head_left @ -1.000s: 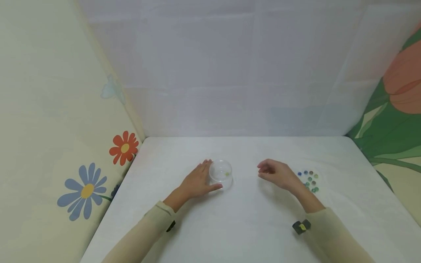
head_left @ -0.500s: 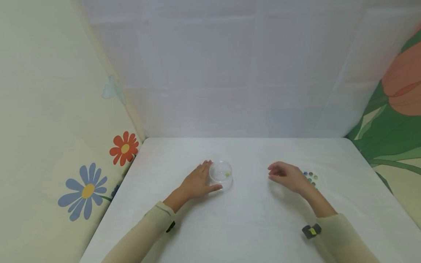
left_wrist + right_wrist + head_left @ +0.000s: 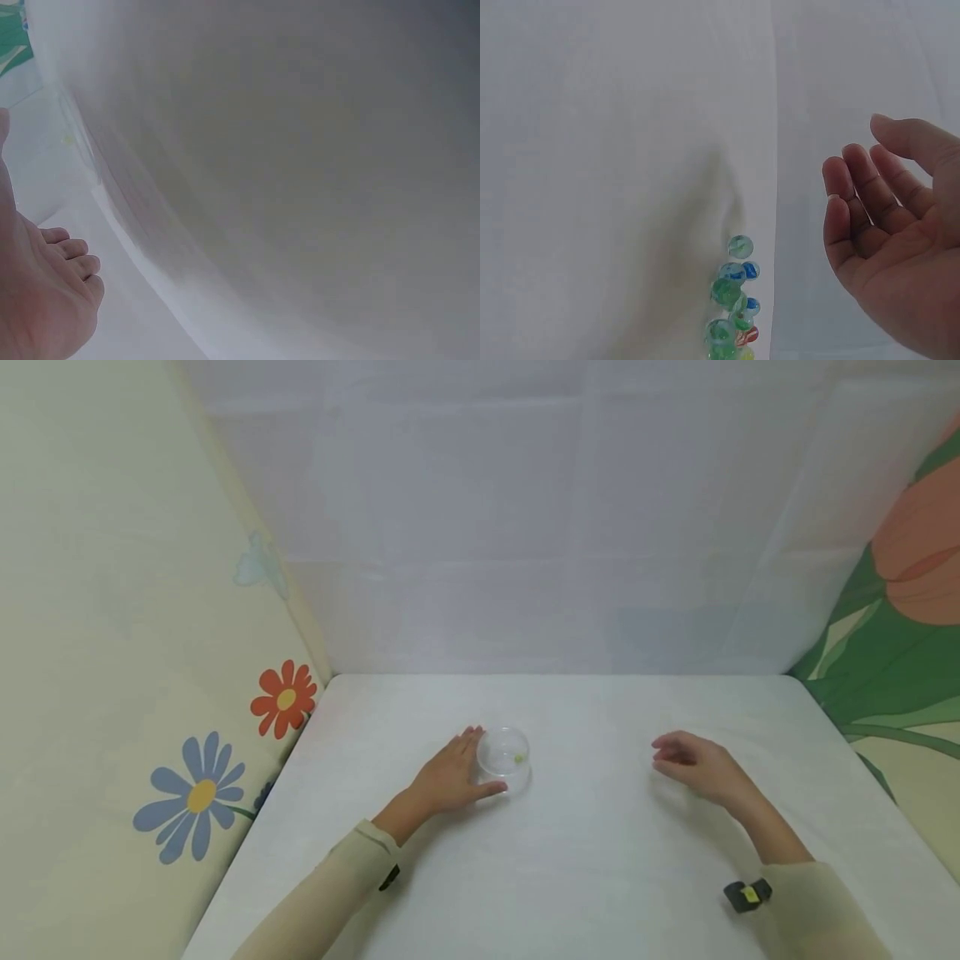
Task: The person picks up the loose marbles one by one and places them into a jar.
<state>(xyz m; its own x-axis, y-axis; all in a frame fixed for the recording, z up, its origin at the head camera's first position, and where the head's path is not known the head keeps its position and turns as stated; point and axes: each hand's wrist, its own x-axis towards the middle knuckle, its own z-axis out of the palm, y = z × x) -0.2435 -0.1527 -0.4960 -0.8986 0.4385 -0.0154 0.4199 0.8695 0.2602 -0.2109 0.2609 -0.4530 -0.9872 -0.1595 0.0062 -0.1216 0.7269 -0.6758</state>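
No legible writing; left hand flat, fingers relaxed, against clear dish on worktop; right hand loosely curled, holding nothing, above marbles.

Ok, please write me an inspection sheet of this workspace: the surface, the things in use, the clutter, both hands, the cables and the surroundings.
Surface: white table, covered with a cloth that shows a crease in the right wrist view.
Things in use: small clear dish with one yellowish marble inside; a cluster of glass marbles, green and blue, one reddish, lying on the cloth.
Clutter: nothing seen.
Left hand: rests flat beside the dish, fingers straight against its wall.
Right hand: loosely curled, holds nothing, over the marble cluster, which it hides in the head view.
Cables: nothing seen; a small black device sits at the right wrist.
Surroundings: white back wall, flower-printed side panels.
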